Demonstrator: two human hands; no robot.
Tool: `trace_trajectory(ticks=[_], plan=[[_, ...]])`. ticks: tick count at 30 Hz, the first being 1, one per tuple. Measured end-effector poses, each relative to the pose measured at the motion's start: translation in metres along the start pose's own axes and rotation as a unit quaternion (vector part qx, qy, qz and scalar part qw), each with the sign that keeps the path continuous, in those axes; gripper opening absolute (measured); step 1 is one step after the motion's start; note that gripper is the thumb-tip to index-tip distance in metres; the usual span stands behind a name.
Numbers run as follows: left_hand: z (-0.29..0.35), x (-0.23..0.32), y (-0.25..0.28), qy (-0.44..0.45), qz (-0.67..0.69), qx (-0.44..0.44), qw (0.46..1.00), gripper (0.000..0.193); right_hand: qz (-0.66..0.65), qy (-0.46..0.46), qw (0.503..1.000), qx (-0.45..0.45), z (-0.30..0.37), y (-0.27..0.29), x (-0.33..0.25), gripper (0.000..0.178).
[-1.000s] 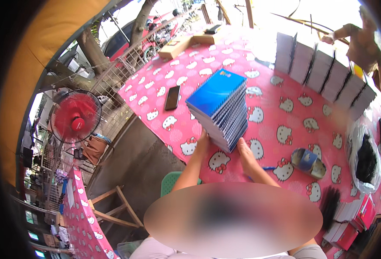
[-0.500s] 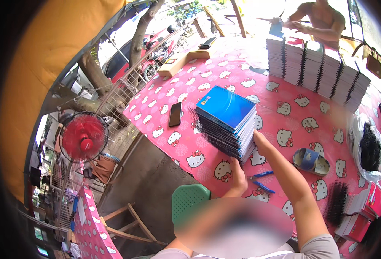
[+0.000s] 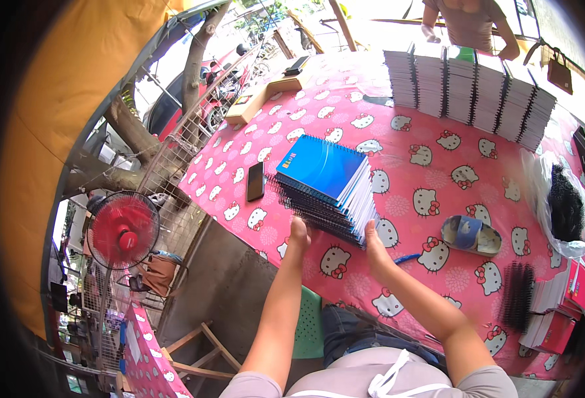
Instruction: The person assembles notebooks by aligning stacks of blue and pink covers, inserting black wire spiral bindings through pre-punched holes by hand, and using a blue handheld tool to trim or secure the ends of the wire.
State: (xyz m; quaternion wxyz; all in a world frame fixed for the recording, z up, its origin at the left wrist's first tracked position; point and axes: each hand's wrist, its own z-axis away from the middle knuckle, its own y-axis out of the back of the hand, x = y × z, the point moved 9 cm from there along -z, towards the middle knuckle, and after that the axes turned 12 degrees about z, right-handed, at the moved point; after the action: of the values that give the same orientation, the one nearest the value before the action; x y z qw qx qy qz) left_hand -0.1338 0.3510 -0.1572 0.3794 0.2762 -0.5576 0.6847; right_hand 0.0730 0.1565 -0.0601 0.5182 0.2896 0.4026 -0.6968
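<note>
A stack of spiral notebooks [image 3: 322,167] with a blue cover on top stands on the pink tablecloth in front of me. Black wire bindings line its left and front sides, and white page edges show on the right. My left hand [image 3: 298,233] is against the bound side at the front left, its fingers mostly hidden by the stack. At the near right corner my right hand [image 3: 376,251] presses the page edges, thumb up. Both hands hold the stack between them. A blue pen [image 3: 408,258] lies just beyond my right hand, partly covered by it.
A phone [image 3: 255,181] lies left of the stack, a slide sandal [image 3: 471,235] to its right. Tall rows of bound notebooks [image 3: 461,89] stand at the back, near another person [image 3: 468,26]. A plastic bag of black bindings [image 3: 564,205] and red-covered notebooks [image 3: 574,285] sit far right.
My left hand has moved from the stack's near corner to its left side. My right hand has come down to the near right corner. The stack has shifted slightly left.
</note>
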Motion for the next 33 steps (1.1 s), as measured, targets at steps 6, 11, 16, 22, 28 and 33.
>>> trace_trajectory(ticks=[6, 11, 16, 22, 28, 33], plan=[[0.088, -0.022, -0.023, 0.097, -0.059, -0.04, 0.993, 0.043, 0.027, -0.003, 1.0, -0.01, -0.062, 0.031, 0.006, 0.103], [0.174, -0.054, -0.058, 0.045, -0.031, 0.026, 0.998, 0.048, 0.131, 0.064, 0.976, -0.16, -0.095, 0.036, -0.038, 0.1], [0.165, -0.08, -0.033, -0.009, 0.061, 0.032, 0.998, 0.041, 0.179, 0.057, 0.98, -0.068, -0.12, 0.043, -0.039, 0.104], [0.173, 0.032, -0.046, -0.107, 0.01, 0.117, 0.987, 0.065, 0.566, 0.322, 0.75, 0.117, 0.021, 0.073, -0.03, 0.088], [0.131, 0.108, -0.123, -0.125, -0.034, -0.031, 0.991, 0.071, 0.734, 0.249, 0.621, 0.115, 0.071, 0.087, 0.038, 0.056], [0.108, 0.143, -0.137, -0.145, -0.059, -0.072, 0.985, 0.078, 0.456, 0.362, 0.792, 0.182, 0.069, 0.08, -0.048, 0.05]])
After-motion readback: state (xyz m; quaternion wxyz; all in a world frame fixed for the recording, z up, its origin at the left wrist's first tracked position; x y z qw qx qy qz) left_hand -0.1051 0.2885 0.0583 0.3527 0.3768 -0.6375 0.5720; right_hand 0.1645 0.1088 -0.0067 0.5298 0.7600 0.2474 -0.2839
